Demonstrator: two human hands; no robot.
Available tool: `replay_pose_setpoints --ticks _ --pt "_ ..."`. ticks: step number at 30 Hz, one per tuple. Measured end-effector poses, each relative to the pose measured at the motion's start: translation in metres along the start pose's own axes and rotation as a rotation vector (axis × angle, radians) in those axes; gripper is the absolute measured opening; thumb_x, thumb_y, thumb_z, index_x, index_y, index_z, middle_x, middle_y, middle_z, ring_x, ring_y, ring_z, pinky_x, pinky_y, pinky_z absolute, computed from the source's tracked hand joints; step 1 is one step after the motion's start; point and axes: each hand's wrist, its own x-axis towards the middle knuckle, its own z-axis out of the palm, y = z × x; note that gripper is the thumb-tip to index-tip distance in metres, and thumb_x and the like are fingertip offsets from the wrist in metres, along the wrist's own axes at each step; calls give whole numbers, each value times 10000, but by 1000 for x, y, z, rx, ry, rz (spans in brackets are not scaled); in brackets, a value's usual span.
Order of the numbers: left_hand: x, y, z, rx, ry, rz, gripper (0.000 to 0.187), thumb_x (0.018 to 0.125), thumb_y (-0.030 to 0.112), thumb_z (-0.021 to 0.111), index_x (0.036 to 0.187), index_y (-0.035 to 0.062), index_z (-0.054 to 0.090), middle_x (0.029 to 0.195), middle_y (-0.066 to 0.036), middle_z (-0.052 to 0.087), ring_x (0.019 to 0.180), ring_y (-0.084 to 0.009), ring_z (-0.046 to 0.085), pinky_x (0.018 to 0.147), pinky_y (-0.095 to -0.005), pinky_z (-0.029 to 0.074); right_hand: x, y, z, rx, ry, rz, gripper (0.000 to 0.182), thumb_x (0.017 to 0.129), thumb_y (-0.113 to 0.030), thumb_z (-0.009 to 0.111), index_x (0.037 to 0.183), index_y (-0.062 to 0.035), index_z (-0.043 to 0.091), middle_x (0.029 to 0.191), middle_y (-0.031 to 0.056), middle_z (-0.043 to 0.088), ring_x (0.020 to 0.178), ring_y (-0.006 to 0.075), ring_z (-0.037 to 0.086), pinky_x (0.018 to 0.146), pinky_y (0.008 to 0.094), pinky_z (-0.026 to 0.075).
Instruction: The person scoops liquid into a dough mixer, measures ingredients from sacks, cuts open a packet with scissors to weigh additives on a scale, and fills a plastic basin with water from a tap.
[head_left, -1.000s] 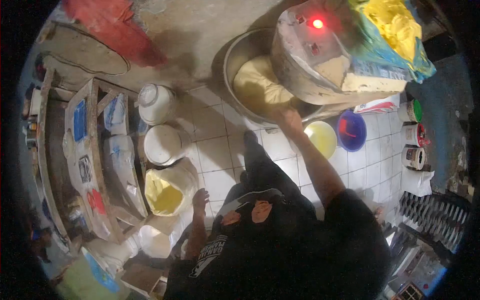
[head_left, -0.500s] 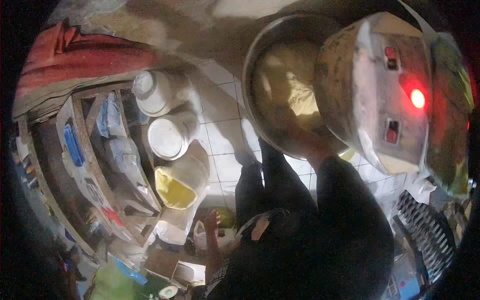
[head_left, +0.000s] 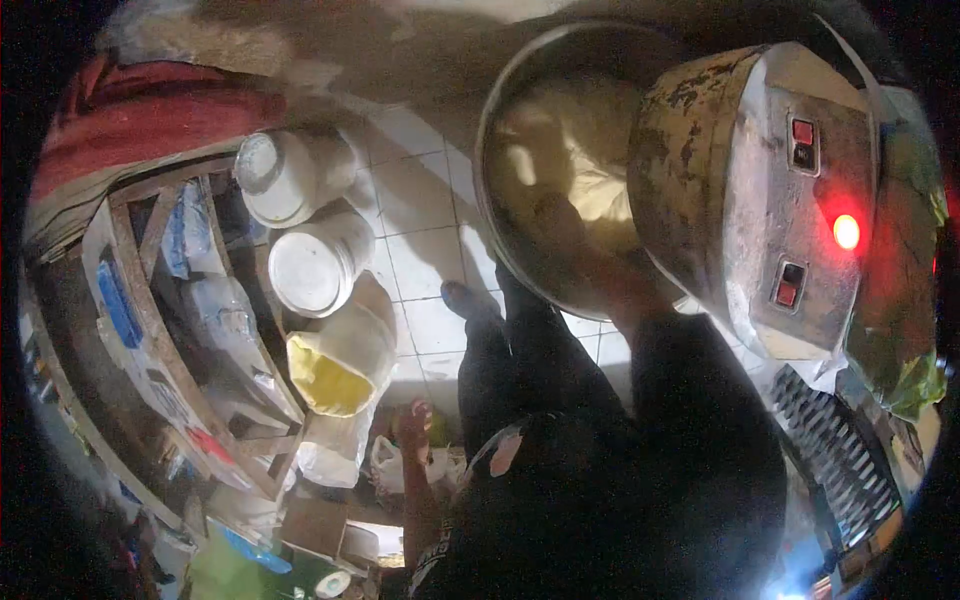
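A large round metal bowl [head_left: 490, 190] stands ahead of me, with a pale, dough-like mass [head_left: 598, 188] in it. My right arm reaches over the near rim. My right hand [head_left: 585, 250] is down inside the bowl beside the mass; shadow and blur hide its fingers. My left hand [head_left: 415, 425] hangs low at my left side, away from the bowl. Its fingers look loosely bent and hold nothing that I can see. Against the bowl's right side is a worn machine housing [head_left: 690, 160] with a metal switch panel [head_left: 815, 230] and a lit red lamp [head_left: 846, 232].
Two white lidded buckets [head_left: 310, 270] and an open sack with a yellow inside [head_left: 330, 375] line the left. Beyond them is a wooden shelf rack [head_left: 190, 400]. A black slatted crate [head_left: 835, 450] sits at lower right. White floor tiles [head_left: 420, 260] lie below.
The view has shifted a little, so the buckets and shelf sit further left. My right hand stays in the bowl, and my left hand stays low at my side.
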Motion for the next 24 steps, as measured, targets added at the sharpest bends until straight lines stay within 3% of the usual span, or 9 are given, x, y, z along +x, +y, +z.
replay_pose_setpoints --ticks 5,7,8,10,15,19,21,22,24 --pt "-16 -31 -33 272 52 149 414 980 344 522 1287 66 545 1197 -87 607 1015 -199 613 814 -335 499 29 -37 3 -893 -144 -352 353 897 -241 548 1165 -15 587 1019 192 632 941 310 613 840 425 481" --pt "17 -69 -82 -884 -681 -131 435 996 346 477 1343 83 489 1217 -101 597 1035 -224 613 829 -357 506 15 -96 0 -824 69 -584 375 884 -242 552 1177 -9 573 1004 203 626 935 333 612 845 439 475" --pt "4 -69 -69 -902 -677 -134 435 996 346 477 1343 83 489 1217 -101 597 1035 -224 613 829 -357 506 9 -107 0 -784 109 -629 386 878 -243 554 1182 -6 566 996 209 623 931 344 612 848 446 472" --pt "-27 -44 -26 319 154 52 453 1001 370 452 1354 87 480 1224 -107 597 1065 -238 606 853 -381 506 19 -66 -3 -724 48 -627 421 869 -271 586 1194 -5 566 1001 201 628 923 311 619 838 429 482" --pt "2 -70 -48 -24 -68 -52 469 970 403 527 1311 80 534 1212 -117 611 1076 -246 610 878 -413 501 8 -12 -1 -304 79 55 254 906 -56 526 1147 -26 598 860 77 638 742 206 606 697 306 500" --pt "-29 -36 -29 186 126 78 503 958 404 558 1326 64 518 1198 -114 613 1072 -226 607 882 -389 488 28 -15 -1 -1114 -246 -271 177 957 -104 511 1093 -32 599 874 35 613 769 154 575 684 267 475" --pt "-71 0 22 253 264 135 528 967 416 541 1345 49 502 1218 -112 605 1084 -205 596 889 -358 473 20 -11 7 -357 26 -480 142 954 -120 528 1039 -29 597 922 50 611 812 149 551 694 304 465" --pt "-72 -10 17 245 265 123 528 967 416 541 1345 49 502 1218 -112 605 1084 -205 596 889 -358 473 5 -20 7 -364 17 -473 142 954 -120 528 1039 -29 597 922 50 611 812 149 551 694 304 465" --pt "-33 -50 -25 126 127 63 526 971 421 531 1346 53 504 1223 -102 601 1087 -209 591 886 -355 471 -11 -41 1 185 94 -82 124 938 -123 547 1001 -31 601 943 56 611 841 148 541 702 326 471"
